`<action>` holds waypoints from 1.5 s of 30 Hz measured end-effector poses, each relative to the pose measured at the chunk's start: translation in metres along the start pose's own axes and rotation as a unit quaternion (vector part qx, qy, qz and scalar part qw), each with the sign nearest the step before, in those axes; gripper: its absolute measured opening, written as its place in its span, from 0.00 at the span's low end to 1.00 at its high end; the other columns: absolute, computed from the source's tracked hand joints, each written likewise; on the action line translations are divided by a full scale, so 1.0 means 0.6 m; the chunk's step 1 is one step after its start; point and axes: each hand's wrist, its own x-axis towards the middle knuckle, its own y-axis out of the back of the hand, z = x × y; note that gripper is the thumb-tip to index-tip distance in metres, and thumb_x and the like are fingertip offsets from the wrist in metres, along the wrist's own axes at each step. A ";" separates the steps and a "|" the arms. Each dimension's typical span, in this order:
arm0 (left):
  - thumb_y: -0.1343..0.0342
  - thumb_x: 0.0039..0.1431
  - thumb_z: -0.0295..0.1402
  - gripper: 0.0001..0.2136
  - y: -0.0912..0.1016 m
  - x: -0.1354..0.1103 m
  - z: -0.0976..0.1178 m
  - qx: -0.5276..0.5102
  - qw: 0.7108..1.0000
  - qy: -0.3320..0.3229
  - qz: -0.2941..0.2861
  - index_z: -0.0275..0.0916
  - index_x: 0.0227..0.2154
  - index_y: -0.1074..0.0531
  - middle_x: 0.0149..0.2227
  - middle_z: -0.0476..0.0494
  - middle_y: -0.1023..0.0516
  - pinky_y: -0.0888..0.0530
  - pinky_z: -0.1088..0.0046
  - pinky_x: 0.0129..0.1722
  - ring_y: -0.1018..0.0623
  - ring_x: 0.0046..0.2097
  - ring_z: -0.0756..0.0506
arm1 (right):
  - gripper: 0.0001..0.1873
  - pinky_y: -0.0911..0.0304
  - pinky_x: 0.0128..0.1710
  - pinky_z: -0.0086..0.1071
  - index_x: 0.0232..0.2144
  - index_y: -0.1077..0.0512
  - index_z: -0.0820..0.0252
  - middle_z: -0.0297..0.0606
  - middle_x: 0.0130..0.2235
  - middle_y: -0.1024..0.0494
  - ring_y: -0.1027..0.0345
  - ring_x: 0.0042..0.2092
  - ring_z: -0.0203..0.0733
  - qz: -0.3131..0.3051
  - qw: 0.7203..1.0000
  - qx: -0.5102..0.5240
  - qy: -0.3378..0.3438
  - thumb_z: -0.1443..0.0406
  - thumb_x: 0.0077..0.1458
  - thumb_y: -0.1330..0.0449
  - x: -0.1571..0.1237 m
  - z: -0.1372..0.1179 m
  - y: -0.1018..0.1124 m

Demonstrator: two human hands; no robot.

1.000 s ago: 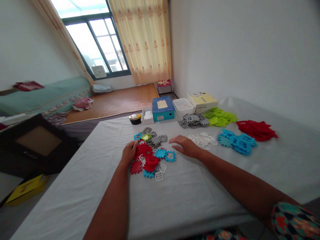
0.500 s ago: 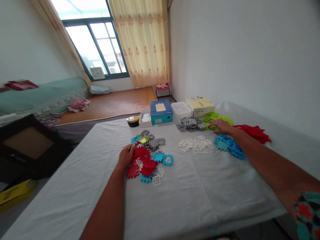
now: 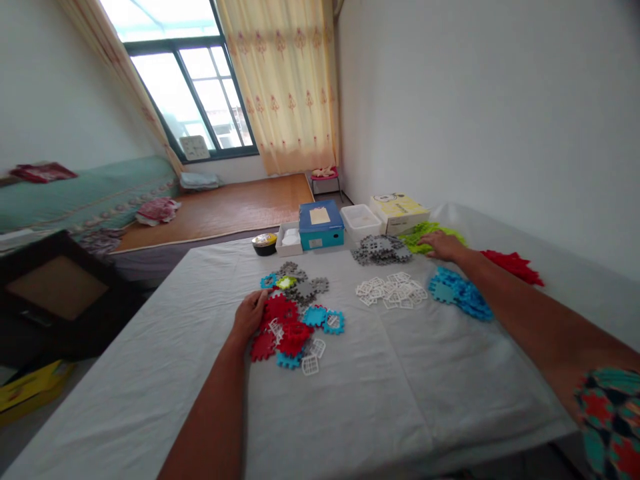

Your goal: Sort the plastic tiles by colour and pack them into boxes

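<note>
My left hand (image 3: 249,315) rests on the cloth at the left edge of a mixed heap, its loosely bent fingers against the red interlocking plastic tiles (image 3: 281,309); I see nothing held in it. Blue tiles (image 3: 315,316), grey tiles (image 3: 306,291), a lime green tile (image 3: 286,283) and white lattice pieces (image 3: 311,365) lie in the same heap. My right hand (image 3: 442,245) is at the lime green tile pile (image 3: 417,237), fingers stretched over its near side with no tile visibly gripped. Its fingertips partly cover the pile.
Sorted piles surround my right arm: grey tiles (image 3: 381,249), white lattice pieces (image 3: 393,291), blue tiles (image 3: 460,293) and red tiles (image 3: 515,267). Behind stand a round tin (image 3: 264,245), a small white box (image 3: 289,240), a blue box (image 3: 321,225), a white tub (image 3: 360,223) and a yellow box (image 3: 400,212).
My right hand has shifted slightly left over the lime green pile. My left hand stays beside the red tiles. The view has moved a little.
</note>
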 end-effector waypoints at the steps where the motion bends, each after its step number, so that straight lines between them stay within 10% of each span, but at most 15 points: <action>1: 0.59 0.62 0.46 0.23 -0.001 0.000 0.000 0.001 1.000 -0.001 0.000 0.39 0.45 0.23 0.48 0.41 0.21 0.32 0.65 0.54 0.25 0.51 0.41 | 0.12 0.38 0.52 0.45 0.38 0.22 0.54 0.42 0.48 0.22 0.32 0.50 0.50 -0.003 1.000 -0.001 -0.001 0.63 0.48 0.38 -0.001 -0.017 0.010; 7: 0.60 0.63 0.44 0.23 -0.006 0.000 0.003 -0.004 1.000 -0.004 0.001 0.39 0.45 0.23 0.48 0.42 0.21 0.32 0.67 0.54 0.25 0.51 0.43 | 0.15 0.35 0.49 0.38 0.45 0.25 0.56 0.40 0.46 0.21 0.27 0.45 0.44 -0.026 0.971 0.193 0.142 0.62 0.56 0.44 -0.038 -0.229 0.073; 12: 0.60 0.64 0.44 0.23 -0.004 -0.003 0.010 0.004 1.000 -0.003 0.001 0.38 0.45 0.23 0.47 0.41 0.21 0.32 0.67 0.53 0.24 0.50 0.42 | 0.18 0.35 0.47 0.37 0.49 0.27 0.57 0.42 0.46 0.22 0.28 0.45 0.43 -0.095 0.916 0.313 0.234 0.61 0.57 0.41 -0.097 -0.441 0.057; 18: 0.59 0.64 0.43 0.22 -0.004 -0.005 0.010 -0.004 1.000 -0.006 0.004 0.38 0.45 0.23 0.47 0.42 0.20 0.31 0.67 0.53 0.24 0.51 0.43 | 0.28 0.40 0.52 0.46 0.56 0.34 0.56 0.45 0.58 0.31 0.40 0.57 0.51 -0.034 0.935 0.268 0.228 0.57 0.54 0.37 -0.127 -0.534 -0.002; 33: 0.60 0.62 0.46 0.24 0.001 0.004 0.007 0.009 1.000 -0.002 -0.011 0.39 0.46 0.24 0.49 0.41 0.21 0.33 0.64 0.55 0.26 0.52 0.41 | 0.10 0.39 0.46 0.37 0.43 0.27 0.57 0.41 0.44 0.23 0.33 0.47 0.44 0.054 0.946 0.272 0.169 0.66 0.61 0.45 -0.111 -0.486 0.019; 45: 0.59 0.62 0.46 0.23 0.003 0.003 0.010 0.011 1.000 -0.010 -0.007 0.39 0.45 0.24 0.48 0.41 0.21 0.32 0.65 0.53 0.25 0.51 0.41 | 0.20 0.36 0.39 0.38 0.45 0.25 0.58 0.47 0.41 0.21 0.28 0.40 0.49 0.091 0.947 0.051 -0.304 0.60 0.60 0.54 -0.166 -0.123 0.070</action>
